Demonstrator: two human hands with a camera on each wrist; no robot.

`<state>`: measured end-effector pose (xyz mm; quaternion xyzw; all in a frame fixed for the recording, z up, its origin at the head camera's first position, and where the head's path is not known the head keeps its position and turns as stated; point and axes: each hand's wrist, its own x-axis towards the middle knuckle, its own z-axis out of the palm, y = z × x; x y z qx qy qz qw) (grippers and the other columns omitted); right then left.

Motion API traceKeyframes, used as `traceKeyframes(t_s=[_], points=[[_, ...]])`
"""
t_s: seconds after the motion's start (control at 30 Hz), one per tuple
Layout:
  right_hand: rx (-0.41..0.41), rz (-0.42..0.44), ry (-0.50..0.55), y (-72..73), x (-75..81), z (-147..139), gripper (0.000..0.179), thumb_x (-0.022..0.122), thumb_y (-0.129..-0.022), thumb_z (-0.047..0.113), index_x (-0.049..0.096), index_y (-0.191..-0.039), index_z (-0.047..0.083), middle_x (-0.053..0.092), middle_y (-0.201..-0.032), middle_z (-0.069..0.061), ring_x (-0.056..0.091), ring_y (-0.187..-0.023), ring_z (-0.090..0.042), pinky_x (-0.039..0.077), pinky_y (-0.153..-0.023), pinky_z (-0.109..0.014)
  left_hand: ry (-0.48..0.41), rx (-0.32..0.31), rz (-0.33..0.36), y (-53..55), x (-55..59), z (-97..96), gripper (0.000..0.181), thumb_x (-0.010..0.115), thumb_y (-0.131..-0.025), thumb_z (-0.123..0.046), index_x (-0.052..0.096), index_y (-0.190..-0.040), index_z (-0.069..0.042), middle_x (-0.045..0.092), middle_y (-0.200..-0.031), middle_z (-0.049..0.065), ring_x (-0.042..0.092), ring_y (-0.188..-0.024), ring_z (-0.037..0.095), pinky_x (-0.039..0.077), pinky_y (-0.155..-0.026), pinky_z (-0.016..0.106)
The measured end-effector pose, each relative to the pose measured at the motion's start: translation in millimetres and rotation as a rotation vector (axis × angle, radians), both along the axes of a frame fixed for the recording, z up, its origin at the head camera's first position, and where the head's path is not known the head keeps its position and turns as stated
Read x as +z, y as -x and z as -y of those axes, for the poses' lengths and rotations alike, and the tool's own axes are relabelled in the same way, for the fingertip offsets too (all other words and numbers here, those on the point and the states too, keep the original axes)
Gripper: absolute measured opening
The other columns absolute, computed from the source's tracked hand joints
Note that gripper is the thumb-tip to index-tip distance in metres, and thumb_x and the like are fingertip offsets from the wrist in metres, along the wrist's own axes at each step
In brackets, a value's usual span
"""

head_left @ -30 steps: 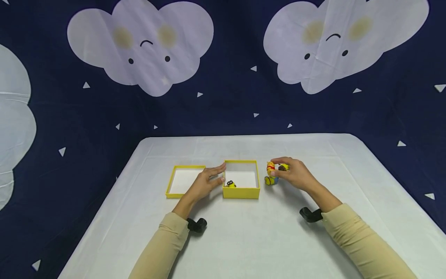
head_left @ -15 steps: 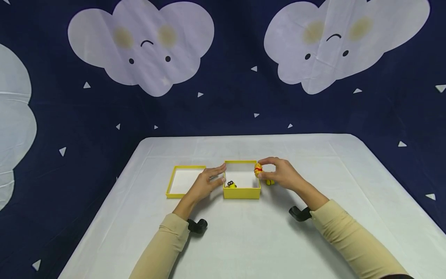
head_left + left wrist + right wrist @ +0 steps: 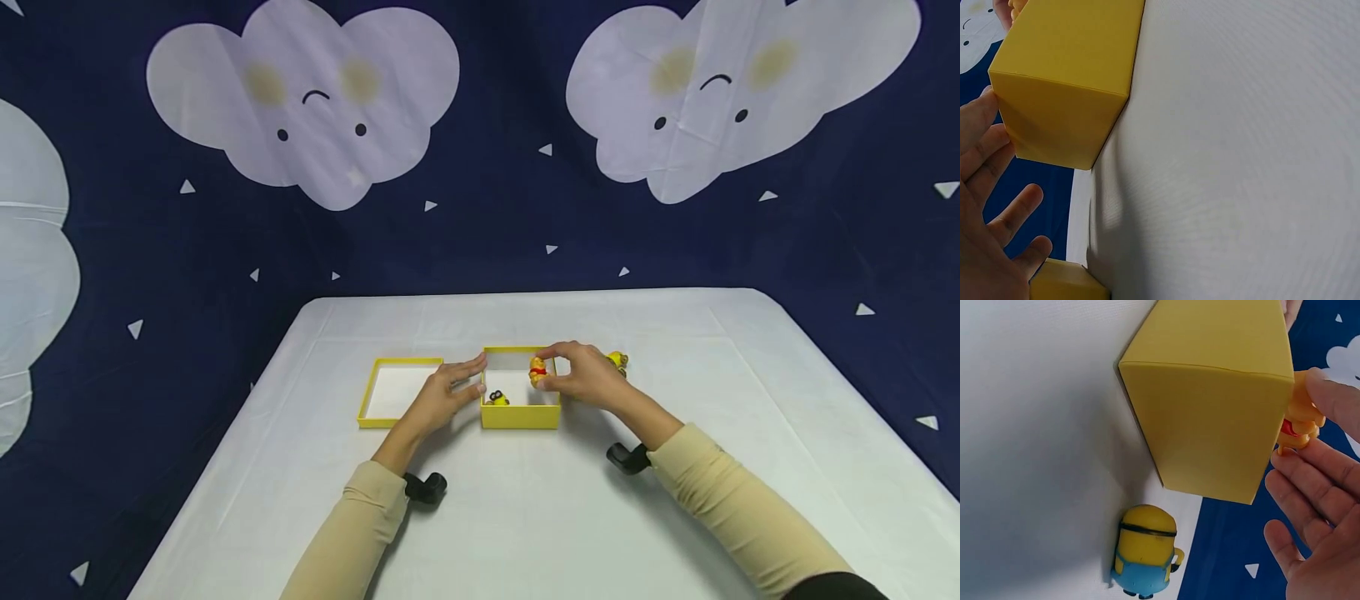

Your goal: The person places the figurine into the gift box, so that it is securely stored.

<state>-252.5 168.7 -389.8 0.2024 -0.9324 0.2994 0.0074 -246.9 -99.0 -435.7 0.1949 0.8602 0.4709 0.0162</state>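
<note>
A yellow box (image 3: 520,417) with a white inside stands uncovered on the white table. My left hand (image 3: 441,396) rests straight fingertips against its left wall, with the thumb near the front corner. Over the right part of the box, my right hand (image 3: 588,377) pinches a Winnie the Pooh figurine (image 3: 537,372) in a red shirt between thumb and fingers. A Minion figurine (image 3: 498,398) with goggles lies inside at the front left. Beside the box's right wall, the right wrist view has another Minion figurine (image 3: 1145,550) in blue overalls, hidden by my hand in the head view.
The shallow yellow-rimmed lid (image 3: 397,389) lies left of the box, partly behind my left hand. Another small yellow figurine (image 3: 618,361) shows beyond my right wrist. A dark blue cloth with clouds (image 3: 480,242) hangs behind the table (image 3: 517,517).
My right hand has carried the Pooh figurine leftward, from beside the other figurines to over the box's right side. The left hand stays at the box's left wall.
</note>
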Motion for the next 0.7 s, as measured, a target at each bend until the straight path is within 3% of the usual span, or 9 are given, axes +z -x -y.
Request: traceKeyframes(t_s=[0.33, 0.7], points=[[0.034, -0.009, -0.070, 3.0, -2.8, 9.7, 0.050, 0.078, -0.076, 0.035, 0.065, -0.119, 0.014, 0.068, -0.120, -0.006, 0.057, -0.118, -0.030, 0.036, -0.106, -0.053, 0.022, 0.007, -0.003, -0.5, 1.6, -0.8, 0.048, 0.063, -0.090, -0.026, 0.052, -0.135, -0.013, 0.044, -0.145, -0.013, 0.037, -0.137, 0.021, 0.005, -0.122, 0.047], [0.065, -0.014, -0.159, 8.4, -11.9, 15.2, 0.044, 0.076, -0.078, 0.036, 0.067, -0.114, 0.014, 0.070, -0.116, -0.002, 0.060, -0.113, -0.026, 0.034, -0.104, -0.048, 0.017, 0.009, -0.012, -1.9, 2.5, -1.0, 0.046, 0.064, -0.089, -0.024, 0.053, -0.134, -0.016, 0.045, -0.145, -0.012, 0.038, -0.136, 0.022, 0.006, -0.122, 0.049]])
